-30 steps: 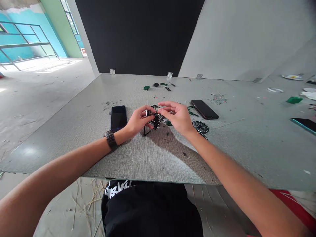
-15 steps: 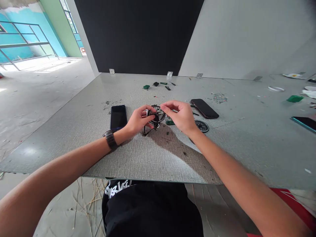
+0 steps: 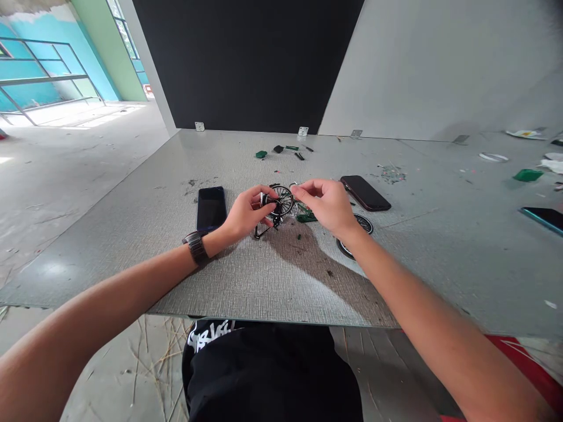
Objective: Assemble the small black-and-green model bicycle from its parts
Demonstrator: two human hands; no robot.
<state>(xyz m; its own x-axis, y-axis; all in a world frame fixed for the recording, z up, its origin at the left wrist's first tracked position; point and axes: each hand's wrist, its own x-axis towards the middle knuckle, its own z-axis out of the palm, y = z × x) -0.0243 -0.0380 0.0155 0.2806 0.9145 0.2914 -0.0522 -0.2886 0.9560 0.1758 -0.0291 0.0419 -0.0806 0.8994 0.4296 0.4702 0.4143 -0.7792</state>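
Spoked wheel [image 3: 282,200] on its black frame is pinched by the left hand [image 3: 246,212]. Right hand [image 3: 329,205], just right of the wheel, is closed narrow; what it holds cannot be told.

Black spoked wheel [image 3: 282,200], green parts [image 3: 305,217], black phones [image 3: 211,207], grey woven-textured table [image 3: 246,275], black wristwatch [image 3: 196,247].

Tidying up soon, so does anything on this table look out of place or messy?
Mostly loose bits: dark crumbs near the right hand, pale scraps beyond the right phone, and a spare wheel lying flat.
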